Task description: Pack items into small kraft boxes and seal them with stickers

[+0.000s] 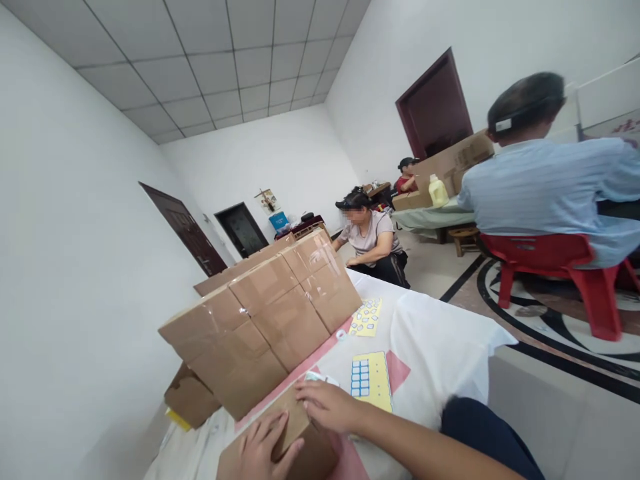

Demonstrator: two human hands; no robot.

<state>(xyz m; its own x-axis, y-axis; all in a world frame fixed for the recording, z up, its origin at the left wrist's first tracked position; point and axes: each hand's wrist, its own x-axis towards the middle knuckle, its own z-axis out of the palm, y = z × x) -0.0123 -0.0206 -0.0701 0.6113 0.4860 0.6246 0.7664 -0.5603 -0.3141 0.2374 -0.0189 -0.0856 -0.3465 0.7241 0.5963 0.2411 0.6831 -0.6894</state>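
Low in view, on the white cloth [440,327], a box [316,455], cut off by the bottom edge of the frame. Plain brown cardboard, matt, paler on top and darker down the side facing right. Set at a slant, with straight edges and a pink sheet [353,463] just beside it on the right. On its top, left hand [263,443], with fingers and thumb spread wide, gripping nothing. Near its far edge, right hand [327,403], palm down, fingers close together and slightly bent, resting on the cardboard without grasping. Too covered by both to tell how its top closes. Just beyond, a tall panel [280,320] with glossy clear tape [245,311] across its face. Right of the box, a yellow sheet [383,380] bearing a blue grid; farther off, a white ring [341,335].
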